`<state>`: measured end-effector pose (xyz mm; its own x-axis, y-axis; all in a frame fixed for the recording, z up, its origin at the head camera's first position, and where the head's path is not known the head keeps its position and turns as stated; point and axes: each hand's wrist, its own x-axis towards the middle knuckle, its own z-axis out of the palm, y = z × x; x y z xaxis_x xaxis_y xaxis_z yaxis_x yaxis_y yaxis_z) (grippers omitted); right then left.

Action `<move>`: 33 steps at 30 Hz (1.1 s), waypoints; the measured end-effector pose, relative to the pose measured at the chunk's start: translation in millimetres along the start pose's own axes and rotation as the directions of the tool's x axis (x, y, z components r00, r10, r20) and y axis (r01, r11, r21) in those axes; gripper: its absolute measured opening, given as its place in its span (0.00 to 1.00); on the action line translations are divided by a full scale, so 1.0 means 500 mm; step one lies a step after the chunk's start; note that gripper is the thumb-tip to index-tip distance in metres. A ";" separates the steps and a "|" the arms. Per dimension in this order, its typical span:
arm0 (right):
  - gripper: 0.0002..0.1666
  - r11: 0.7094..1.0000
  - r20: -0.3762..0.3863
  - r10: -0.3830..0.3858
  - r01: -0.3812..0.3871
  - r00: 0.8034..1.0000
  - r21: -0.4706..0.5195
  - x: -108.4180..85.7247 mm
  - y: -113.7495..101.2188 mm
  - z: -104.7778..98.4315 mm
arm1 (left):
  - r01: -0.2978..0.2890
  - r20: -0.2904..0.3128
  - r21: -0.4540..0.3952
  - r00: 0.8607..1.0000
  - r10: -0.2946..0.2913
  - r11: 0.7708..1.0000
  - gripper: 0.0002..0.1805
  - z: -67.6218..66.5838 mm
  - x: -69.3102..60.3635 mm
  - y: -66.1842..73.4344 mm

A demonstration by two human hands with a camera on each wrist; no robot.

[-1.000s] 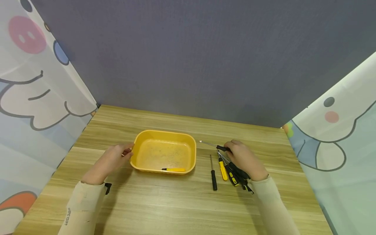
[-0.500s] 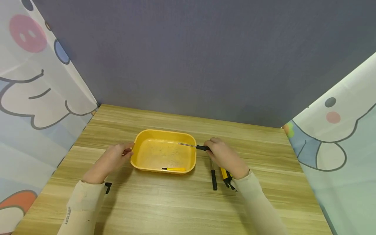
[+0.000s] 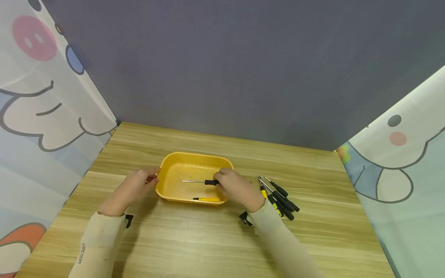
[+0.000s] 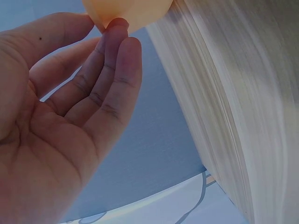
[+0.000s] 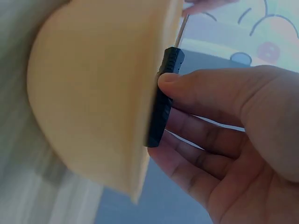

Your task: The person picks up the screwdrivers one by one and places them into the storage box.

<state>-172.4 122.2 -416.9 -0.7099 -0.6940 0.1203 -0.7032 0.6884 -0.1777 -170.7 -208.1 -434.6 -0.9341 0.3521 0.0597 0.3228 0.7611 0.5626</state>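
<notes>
Left of centre in the head view, our left hand (image 3: 133,188) pinches the left end of the yellow tray (image 3: 194,159) on the wooden surface (image 3: 187,243). Our right hand (image 3: 238,188), near centre, pinches the black-handled screwdriver (image 3: 210,182) between thumb and fingers, over the tray, its shaft pointing left in the frame. A yellow-and-black tool (image 3: 208,199) lies inside along the tray's lower edge; we see more screwdrivers (image 3: 283,201) bunched right of centre.
</notes>
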 end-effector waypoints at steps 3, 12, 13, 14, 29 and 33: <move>0.05 1.000 0.043 0.012 -0.012 0.999 0.000 0.013 -0.013 0.014 | 0.003 0.001 0.004 1.000 -0.003 1.000 0.19 0.001 0.002 0.001; 0.04 0.999 0.129 0.042 -0.045 0.991 0.023 0.027 -0.018 0.049 | 0.005 -0.003 0.002 1.000 -0.005 1.000 0.20 0.000 0.002 0.003; 0.04 0.998 0.135 0.044 -0.048 0.990 0.027 0.027 -0.018 0.051 | 0.005 -0.002 0.001 1.000 -0.005 1.000 0.20 0.000 0.002 0.003; 0.04 0.998 0.141 0.044 -0.049 0.989 0.031 0.028 -0.017 0.053 | 0.005 -0.002 0.000 1.000 -0.005 1.000 0.20 0.000 0.001 0.003; 0.05 0.999 0.120 0.044 -0.047 0.992 0.025 0.020 -0.023 0.048 | 0.011 0.002 -0.021 1.000 -0.011 1.000 0.20 0.003 -0.002 -0.001; 0.05 0.998 0.077 0.060 -0.059 0.995 -0.013 0.009 -0.027 0.027 | 0.010 -0.001 -0.019 1.000 -0.010 1.000 0.21 0.002 -0.003 -0.001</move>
<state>-165.5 106.9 -427.0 -0.7455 -0.6656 0.0336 -0.6604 0.7310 -0.1716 -169.2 -208.4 -435.7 -0.9375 0.3437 0.0549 0.3104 0.7542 0.5786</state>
